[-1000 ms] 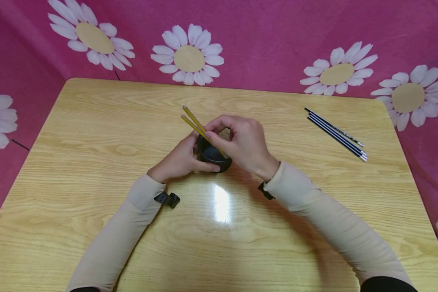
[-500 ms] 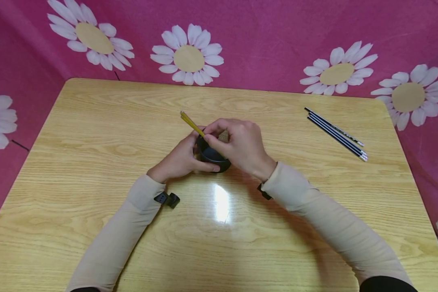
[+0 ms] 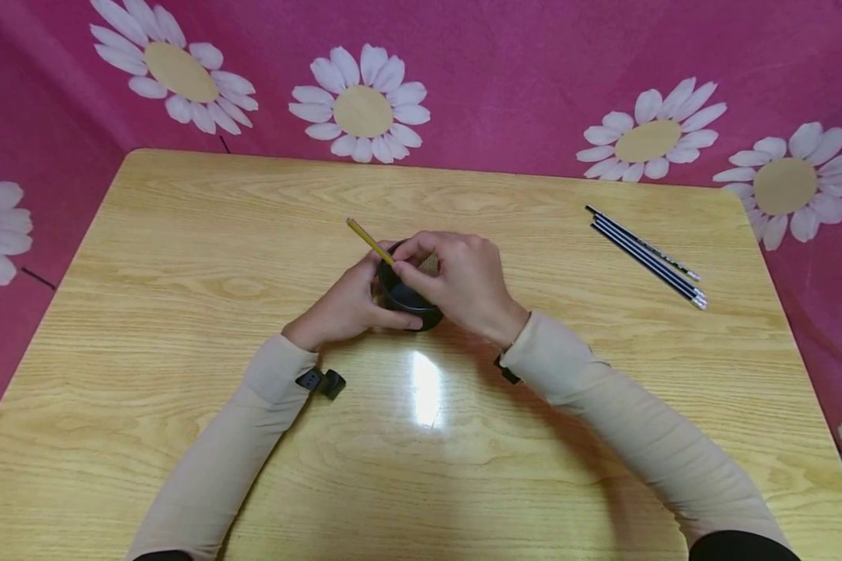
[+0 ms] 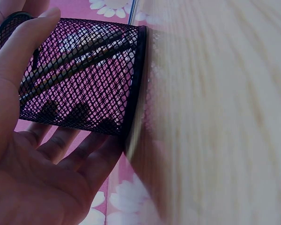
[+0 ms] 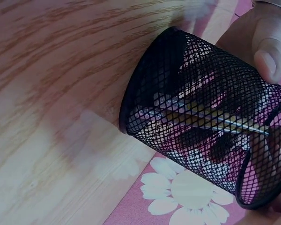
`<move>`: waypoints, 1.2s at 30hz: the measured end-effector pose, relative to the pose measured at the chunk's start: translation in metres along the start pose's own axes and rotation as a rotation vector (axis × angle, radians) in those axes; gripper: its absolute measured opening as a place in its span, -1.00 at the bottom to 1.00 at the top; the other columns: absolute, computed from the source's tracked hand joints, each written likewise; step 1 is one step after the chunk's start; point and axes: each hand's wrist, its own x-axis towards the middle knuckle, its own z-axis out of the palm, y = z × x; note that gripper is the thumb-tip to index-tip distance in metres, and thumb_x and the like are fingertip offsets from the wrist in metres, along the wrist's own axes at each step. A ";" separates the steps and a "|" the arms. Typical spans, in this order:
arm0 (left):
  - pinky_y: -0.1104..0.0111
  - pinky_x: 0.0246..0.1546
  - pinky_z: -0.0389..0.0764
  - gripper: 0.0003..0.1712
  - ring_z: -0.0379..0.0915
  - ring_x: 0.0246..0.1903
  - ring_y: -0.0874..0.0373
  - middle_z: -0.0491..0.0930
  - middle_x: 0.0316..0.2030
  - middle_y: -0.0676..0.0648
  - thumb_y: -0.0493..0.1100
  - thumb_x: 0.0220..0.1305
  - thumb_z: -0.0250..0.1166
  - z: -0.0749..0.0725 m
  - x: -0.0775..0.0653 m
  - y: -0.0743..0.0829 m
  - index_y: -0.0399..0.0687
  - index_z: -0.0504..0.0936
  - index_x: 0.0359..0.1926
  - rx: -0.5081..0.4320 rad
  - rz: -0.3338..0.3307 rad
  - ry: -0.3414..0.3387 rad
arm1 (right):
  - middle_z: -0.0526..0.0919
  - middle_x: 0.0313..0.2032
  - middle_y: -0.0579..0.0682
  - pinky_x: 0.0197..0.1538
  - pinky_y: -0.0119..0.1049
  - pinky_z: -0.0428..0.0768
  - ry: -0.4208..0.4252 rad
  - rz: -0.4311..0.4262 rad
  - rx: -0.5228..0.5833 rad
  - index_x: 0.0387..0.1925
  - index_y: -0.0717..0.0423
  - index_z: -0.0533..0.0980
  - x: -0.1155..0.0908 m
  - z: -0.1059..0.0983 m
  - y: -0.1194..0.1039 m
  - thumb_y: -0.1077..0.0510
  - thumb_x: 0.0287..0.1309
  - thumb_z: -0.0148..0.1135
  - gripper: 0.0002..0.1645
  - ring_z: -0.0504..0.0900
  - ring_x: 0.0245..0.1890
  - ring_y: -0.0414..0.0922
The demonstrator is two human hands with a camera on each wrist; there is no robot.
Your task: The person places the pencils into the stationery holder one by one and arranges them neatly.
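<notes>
A black mesh pencil cup (image 3: pixel 431 318) stands upright on the wooden table. My left hand (image 3: pixel 353 302) grips it from the left, thumb on the near side and fingers around the far side. At its mouth, my right hand (image 3: pixel 466 276) pinches yellow pencils (image 3: pixel 369 240) between thumb and fingers. Their upper ends stick out to the upper left and overlap as one in the head view. Through the mesh in the right wrist view, two pencil shafts (image 5: pixel 201 119) slant down inside the cup, lower ends close to its base. The left wrist view shows the cup wall (image 4: pixel 84 89) in the palm.
Several black striped pencils (image 3: pixel 645 257) with white ends lie in a loose bundle on the right of the table (image 3: pixel 182 234). A pink cloth with large daisies (image 3: pixel 505 86) hangs behind the table's far edge.
The right hand has lowered the yellow pencils slightly into the cup, and their spread upper ends have come together. The left hand has kept its grip on the cup.
</notes>
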 end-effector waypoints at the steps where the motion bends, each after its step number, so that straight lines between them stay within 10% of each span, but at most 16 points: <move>1: 0.14 0.51 0.31 -0.02 0.45 0.34 0.02 0.53 0.37 -0.17 -0.41 0.07 0.72 0.000 0.000 0.001 -0.20 0.35 0.42 0.000 -0.002 0.000 | 0.83 -0.32 -0.11 -0.43 -0.21 0.43 -0.001 0.000 -0.004 -0.18 0.06 0.82 0.000 0.000 0.000 0.14 0.36 0.52 -0.91 0.53 -0.54 -0.23; 36: 0.16 0.43 0.42 -0.03 0.50 0.29 0.04 0.56 0.32 -0.15 -0.42 0.11 0.69 -0.001 0.000 0.000 -0.17 0.36 0.46 -0.008 0.019 -0.021 | 0.79 -0.41 -0.09 -0.42 -0.13 0.55 -0.014 0.012 -0.079 -0.28 0.05 0.81 0.000 0.005 0.000 0.13 0.35 0.54 -0.92 0.73 -0.44 -0.13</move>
